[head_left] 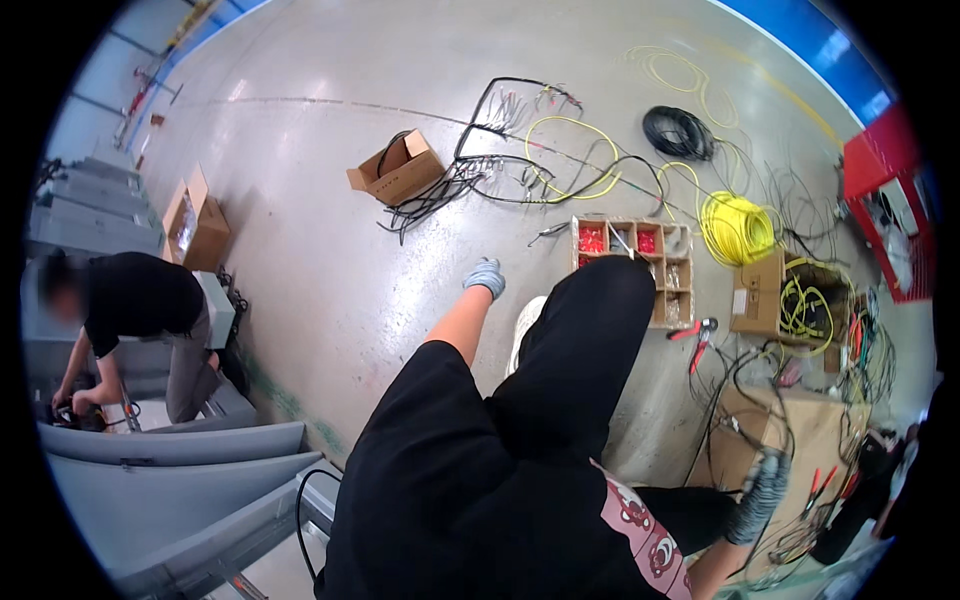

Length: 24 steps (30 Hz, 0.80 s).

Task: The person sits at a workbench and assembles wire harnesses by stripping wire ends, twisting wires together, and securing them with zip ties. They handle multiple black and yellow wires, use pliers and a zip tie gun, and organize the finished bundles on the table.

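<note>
Nearest me, my right hand [760, 497] in its grey glove hangs over the cardboard box [800, 430], fingers curled, holding nothing I can make out. My left hand [485, 277] swings free above the floor [330, 270], loosely clenched, empty. Farther off, the divided tray [630, 262] of red connectors and the yellow wire coil [738, 228] lie untouched; I judge wiring barely begun.
</note>
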### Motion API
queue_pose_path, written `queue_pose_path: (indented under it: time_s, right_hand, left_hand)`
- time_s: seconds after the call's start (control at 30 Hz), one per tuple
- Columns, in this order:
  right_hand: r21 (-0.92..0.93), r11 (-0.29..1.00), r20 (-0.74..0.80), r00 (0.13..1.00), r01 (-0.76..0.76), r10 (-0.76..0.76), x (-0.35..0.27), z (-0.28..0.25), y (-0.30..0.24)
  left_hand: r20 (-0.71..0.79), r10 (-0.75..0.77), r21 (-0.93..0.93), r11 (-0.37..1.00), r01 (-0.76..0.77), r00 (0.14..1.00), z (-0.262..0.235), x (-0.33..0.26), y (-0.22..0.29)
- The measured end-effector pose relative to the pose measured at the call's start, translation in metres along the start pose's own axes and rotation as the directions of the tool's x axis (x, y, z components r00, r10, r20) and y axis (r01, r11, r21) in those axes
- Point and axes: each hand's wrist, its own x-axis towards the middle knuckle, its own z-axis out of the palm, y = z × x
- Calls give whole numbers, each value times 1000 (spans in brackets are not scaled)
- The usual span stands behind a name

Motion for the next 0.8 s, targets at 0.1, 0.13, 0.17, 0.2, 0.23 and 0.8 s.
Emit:
queue_pose_path:
  time_s: [0.1, 0.13, 0.17, 0.2, 0.23, 0.8]
  right_hand:
    - [25, 974, 221, 952, -224, 213, 28, 78, -28]
    - [37, 978, 280, 942, -206, 188, 35, 98, -33]
    - [-1, 979, 315, 929, -205, 194, 44, 114, -36]
    - [-36, 979, 348, 916, -199, 199, 54, 128, -36]
    - [-69, 979, 378, 903, -191, 202, 65, 142, -33]
    - [-324, 940, 496, 826, -108, 266, 215, 254, -1]
  left_hand:
    - [0, -107, -12, 994, 107, 994, -22, 36, -34]
    - [16, -140, -10, 990, 140, 990, -29, 49, -45]
    - [34, -173, -4, 985, 173, 984, -34, 60, -56]
    - [22, -195, -1, 981, 195, 981, -38, 70, -64]
    - [8, -216, 2, 976, 216, 976, -42, 81, -72]
    - [-125, -316, 97, 940, 329, 941, -90, 263, -122]
